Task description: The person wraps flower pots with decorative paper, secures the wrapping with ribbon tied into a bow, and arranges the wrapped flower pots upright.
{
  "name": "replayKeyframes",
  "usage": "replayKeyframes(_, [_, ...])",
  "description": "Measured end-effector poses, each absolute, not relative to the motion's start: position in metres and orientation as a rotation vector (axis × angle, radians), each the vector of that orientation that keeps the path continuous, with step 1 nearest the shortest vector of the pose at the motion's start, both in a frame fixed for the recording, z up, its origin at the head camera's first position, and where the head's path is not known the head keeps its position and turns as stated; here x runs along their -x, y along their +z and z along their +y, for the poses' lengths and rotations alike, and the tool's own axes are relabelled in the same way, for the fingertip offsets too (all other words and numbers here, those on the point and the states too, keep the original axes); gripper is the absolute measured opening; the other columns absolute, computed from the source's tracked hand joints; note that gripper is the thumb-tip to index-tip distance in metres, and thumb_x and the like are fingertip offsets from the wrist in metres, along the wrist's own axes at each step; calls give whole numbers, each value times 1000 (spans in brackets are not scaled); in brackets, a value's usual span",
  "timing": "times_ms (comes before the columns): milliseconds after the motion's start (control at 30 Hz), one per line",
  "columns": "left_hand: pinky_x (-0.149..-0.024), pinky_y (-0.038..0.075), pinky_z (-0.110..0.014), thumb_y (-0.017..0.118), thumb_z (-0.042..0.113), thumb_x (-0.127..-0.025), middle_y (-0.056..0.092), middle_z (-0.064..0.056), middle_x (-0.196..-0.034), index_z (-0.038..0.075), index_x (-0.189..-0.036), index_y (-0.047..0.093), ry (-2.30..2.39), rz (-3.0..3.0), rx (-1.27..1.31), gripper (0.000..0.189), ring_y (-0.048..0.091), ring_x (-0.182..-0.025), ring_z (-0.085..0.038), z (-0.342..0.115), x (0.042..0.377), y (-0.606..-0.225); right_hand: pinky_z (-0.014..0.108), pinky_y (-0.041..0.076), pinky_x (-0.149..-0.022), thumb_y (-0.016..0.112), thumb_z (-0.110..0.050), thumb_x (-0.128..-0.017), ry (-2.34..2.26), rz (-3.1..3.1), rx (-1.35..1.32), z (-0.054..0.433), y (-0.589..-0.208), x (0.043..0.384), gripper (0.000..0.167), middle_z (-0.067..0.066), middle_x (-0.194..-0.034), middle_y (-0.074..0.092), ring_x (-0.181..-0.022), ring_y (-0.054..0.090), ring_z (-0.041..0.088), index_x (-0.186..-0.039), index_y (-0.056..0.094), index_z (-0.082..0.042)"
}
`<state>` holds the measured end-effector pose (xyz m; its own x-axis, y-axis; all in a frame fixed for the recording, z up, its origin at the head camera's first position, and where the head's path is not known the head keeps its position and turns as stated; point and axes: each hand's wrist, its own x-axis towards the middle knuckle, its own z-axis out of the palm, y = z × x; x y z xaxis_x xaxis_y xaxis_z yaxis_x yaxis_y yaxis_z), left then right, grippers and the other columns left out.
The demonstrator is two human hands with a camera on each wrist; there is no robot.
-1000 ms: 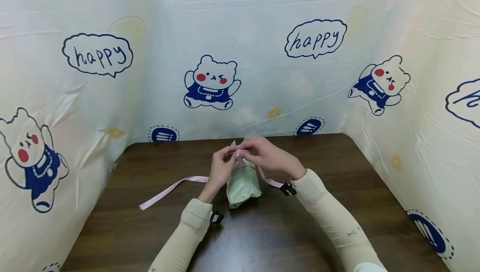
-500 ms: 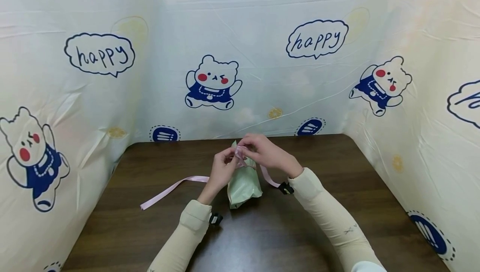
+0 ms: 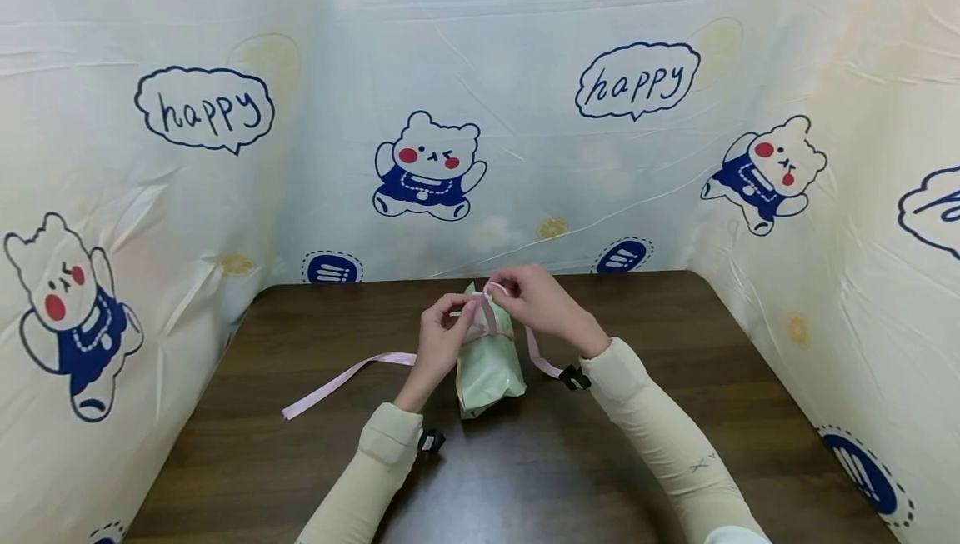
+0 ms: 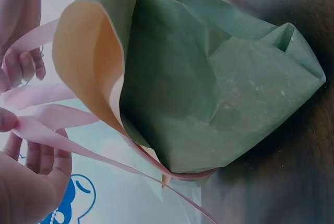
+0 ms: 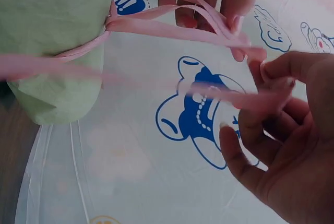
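A pale green bag (image 3: 489,373) stands on the table, its folded mouth (image 4: 86,57) showing a tan inside in the left wrist view. A pink ribbon (image 3: 330,387) is wrapped round its upper part. My left hand (image 3: 438,337) pinches ribbon between thumb and fingers just left of the bag's top. Above the bag's top and to its right, my right hand (image 3: 546,304) pinches another stretch, with a loop (image 5: 245,98) trailing from its fingers. Strands of ribbon run from the bag to both hands. The far side of the bag is hidden.
One long ribbon end lies leftward on the dark wooden table (image 3: 315,477); another hangs at the right, near the black wrist camera (image 3: 575,378). A second wrist camera (image 3: 431,441) sits under the left cuff. A printed curtain (image 3: 510,44) surrounds the table's back and sides.
My hands have drawn slightly apart, the right one moving up and to the right with its ribbon. More ribbon shows between them. The bag has stayed nearly still.
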<state>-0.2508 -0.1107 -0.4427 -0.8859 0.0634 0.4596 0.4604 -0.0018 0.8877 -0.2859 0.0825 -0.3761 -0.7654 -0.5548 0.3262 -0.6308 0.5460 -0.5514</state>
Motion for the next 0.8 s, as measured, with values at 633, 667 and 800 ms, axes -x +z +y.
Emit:
replayKeyframes(633, [-91,52,-50,55,4,-104,66,-29,-108,-8,-138,54,-1889,-2095,580,37,63,-98,-39,-104,258,-446,24,33,-50,62,-17,-102,1089,-2585,-1106,67,-379,279,18,-4,-61,51,-51,39,10,-102,77,-7])
replayKeyframes(667, [-91,53,-47,55,5,-105,67,-27,-109,-6,-135,59,-1865,-2104,572,33,64,-99,-36,-104,260,-451,24,33,-50,62,-17,-102,1090,-2590,-1121,67,-379,278,18,-4,-62,51,-51,39,9,-102,77,-8])
replayKeyframes(800, [-83,56,-36,54,10,-106,70,-20,-111,-3,-120,70,-1829,-2127,540,25,65,-95,-21,-103,270,-465,23,39,-54,61,-19,-103,1114,-2626,-1163,68,-381,270,19,-2,-71,57,-57,45,9,-110,77,-10])
